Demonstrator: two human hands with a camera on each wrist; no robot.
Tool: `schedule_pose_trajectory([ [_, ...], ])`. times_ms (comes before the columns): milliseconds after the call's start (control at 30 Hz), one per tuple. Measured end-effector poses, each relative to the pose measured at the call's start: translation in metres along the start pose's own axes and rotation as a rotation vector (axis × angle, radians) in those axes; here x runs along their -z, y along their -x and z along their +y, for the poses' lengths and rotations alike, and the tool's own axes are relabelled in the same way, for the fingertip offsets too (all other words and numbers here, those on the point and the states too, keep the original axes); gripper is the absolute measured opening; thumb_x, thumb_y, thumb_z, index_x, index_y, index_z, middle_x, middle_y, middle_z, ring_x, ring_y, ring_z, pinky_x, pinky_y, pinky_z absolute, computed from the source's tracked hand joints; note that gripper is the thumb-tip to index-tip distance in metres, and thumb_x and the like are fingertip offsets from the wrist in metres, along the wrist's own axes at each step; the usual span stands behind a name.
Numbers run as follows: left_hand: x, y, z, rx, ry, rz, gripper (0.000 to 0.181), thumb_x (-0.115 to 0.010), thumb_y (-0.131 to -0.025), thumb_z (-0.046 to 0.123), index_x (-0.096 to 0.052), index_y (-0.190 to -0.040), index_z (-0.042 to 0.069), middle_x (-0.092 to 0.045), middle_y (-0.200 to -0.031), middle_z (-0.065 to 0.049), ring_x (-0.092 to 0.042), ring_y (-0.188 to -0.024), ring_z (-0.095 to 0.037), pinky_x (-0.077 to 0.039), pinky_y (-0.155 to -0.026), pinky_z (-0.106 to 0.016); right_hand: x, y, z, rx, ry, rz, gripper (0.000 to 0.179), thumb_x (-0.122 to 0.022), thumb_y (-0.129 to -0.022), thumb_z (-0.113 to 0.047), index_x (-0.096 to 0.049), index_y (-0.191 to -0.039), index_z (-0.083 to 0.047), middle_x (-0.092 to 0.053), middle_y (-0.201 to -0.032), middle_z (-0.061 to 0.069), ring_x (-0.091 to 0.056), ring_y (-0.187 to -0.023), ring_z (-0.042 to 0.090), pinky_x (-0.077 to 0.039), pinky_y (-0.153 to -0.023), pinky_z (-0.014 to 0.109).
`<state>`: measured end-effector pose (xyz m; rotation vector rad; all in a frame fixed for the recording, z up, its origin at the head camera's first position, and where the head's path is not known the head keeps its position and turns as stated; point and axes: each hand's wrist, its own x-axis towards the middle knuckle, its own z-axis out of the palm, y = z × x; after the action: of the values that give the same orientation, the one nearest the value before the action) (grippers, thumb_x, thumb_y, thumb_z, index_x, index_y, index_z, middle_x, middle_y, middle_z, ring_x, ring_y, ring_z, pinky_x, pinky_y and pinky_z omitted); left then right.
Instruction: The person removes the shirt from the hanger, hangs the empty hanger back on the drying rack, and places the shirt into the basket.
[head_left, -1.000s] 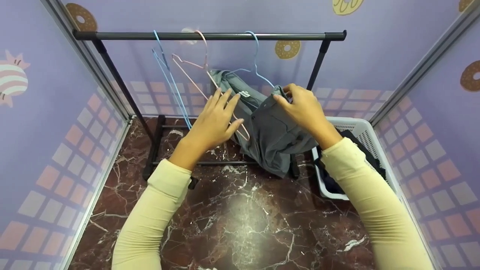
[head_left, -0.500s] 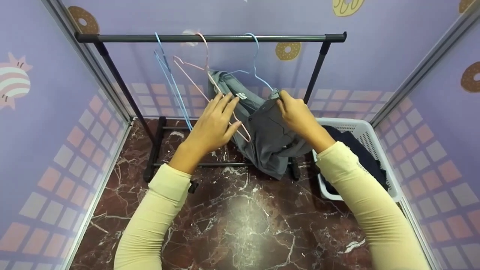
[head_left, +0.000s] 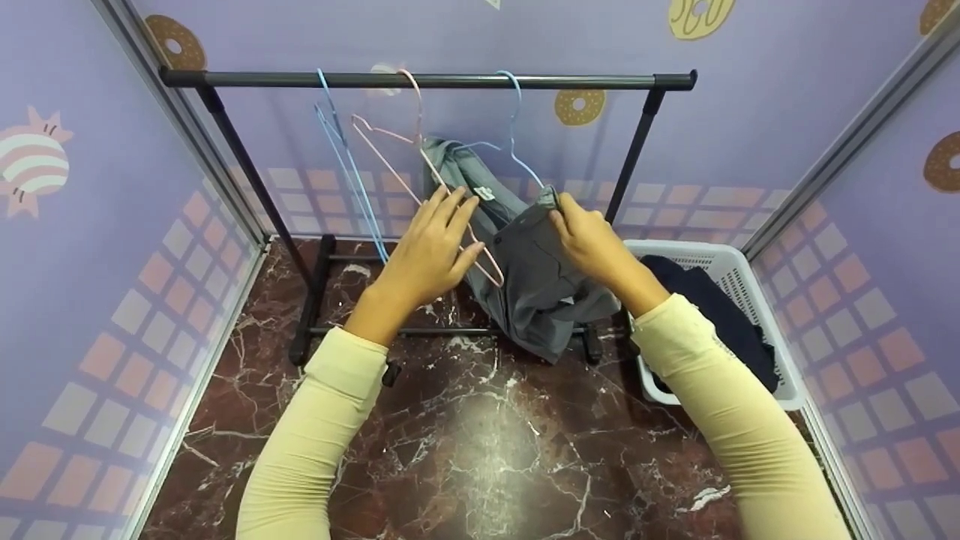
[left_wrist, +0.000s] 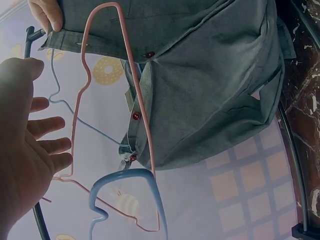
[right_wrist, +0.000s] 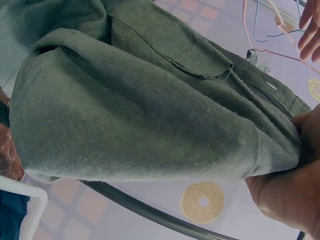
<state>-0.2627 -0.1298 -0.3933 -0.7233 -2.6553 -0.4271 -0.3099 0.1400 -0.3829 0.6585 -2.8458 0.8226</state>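
Observation:
A grey button-front shirt (head_left: 536, 259) hangs partly on a blue hanger (head_left: 514, 120); one arm of the hanger enters the opened neck, and its other end is hidden near the right hand. My right hand (head_left: 592, 236) pinches the shirt's front edge by the neck, also filling the right edge of the right wrist view. Its wrist camera shows the shirt's pocket and a buttonhole. My left hand (head_left: 427, 244) has its fingers spread beside a pink hanger (left_wrist: 135, 75), fingertips at the wire; whether they touch it is unclear. A white label (head_left: 484, 193) shows inside the neck.
The hangers hang from a black rack rail (head_left: 442, 80), another blue hanger (head_left: 349, 165) at the left. A white basket (head_left: 724, 262) with dark clothing (head_left: 709, 311) stands at the right. Patterned walls enclose the dark marble floor (head_left: 450, 450).
My right hand has moved a little left and down with the shirt's edge, and its fingers have shifted their hold. The left hand stays nearly still. The view has tilted slightly.

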Motion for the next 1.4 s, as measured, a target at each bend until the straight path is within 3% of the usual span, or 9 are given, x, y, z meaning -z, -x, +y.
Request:
schedule_pose_trajectory([
  [333, -0.001, -0.001, 0.001, -0.007, 0.003, 0.017, 0.063, -0.049, -0.107, 0.039, -0.038, -0.157, 0.001, -0.034, -0.164, -0.025, -0.024, -0.155, -0.045, -0.017, -0.129, -0.054, -0.008, 0.003, 0.003, 0.016, 0.05, 0.121, 0.025, -0.038, -0.113, -0.026, -0.047, -0.106, -0.004, -0.038, -0.071, 0.006, -0.053, -0.07, 0.036, -0.045, -0.06, 0.051],
  [600, 0.014, -0.006, 0.003, 0.0, -0.011, -0.002, 0.066, -0.049, -0.107, 0.041, -0.035, -0.158, 0.002, -0.031, -0.165, -0.024, -0.022, -0.156, -0.044, -0.016, -0.13, -0.053, -0.003, 0.004, 0.003, 0.023, 0.073, 0.22, 0.023, -0.042, -0.111, -0.024, -0.049, -0.108, -0.002, -0.055, -0.071, 0.021, -0.065, -0.073, 0.048, -0.051, -0.061, 0.062],
  [800, 0.024, -0.013, 0.002, 0.011, -0.004, 0.027, 0.065, -0.047, -0.108, 0.041, -0.036, -0.158, 0.002, -0.033, -0.164, -0.025, -0.024, -0.155, -0.045, -0.015, -0.13, -0.051, 0.01, 0.007, -0.001, 0.039, 0.053, 0.245, 0.023, -0.041, -0.111, -0.023, -0.05, -0.112, -0.001, -0.056, -0.072, 0.024, -0.066, -0.076, 0.05, -0.052, -0.063, 0.063],
  [1167, 0.035, -0.019, 0.0, 0.105, 0.195, 0.062, 0.058, -0.048, -0.107, 0.023, -0.034, -0.159, 0.003, -0.031, -0.165, -0.024, -0.024, -0.156, -0.043, -0.014, -0.131, -0.046, 0.02, 0.034, 0.004, 0.09, 0.07, 0.296, 0.018, -0.045, -0.11, -0.017, -0.047, -0.103, -0.001, -0.037, -0.063, 0.007, -0.051, -0.06, 0.038, -0.046, -0.053, 0.056],
  [1400, 0.037, -0.026, -0.002, 0.088, 0.221, 0.125, 0.059, -0.054, -0.102, 0.006, -0.036, -0.157, -0.002, -0.034, -0.163, -0.026, -0.026, -0.155, -0.044, -0.016, -0.131, -0.043, 0.026, 0.063, 0.013, 0.135, 0.066, 0.321, 0.013, -0.047, -0.109, -0.013, -0.051, -0.106, 0.0, -0.042, -0.061, 0.008, -0.051, -0.055, 0.034, -0.047, -0.05, 0.048],
])
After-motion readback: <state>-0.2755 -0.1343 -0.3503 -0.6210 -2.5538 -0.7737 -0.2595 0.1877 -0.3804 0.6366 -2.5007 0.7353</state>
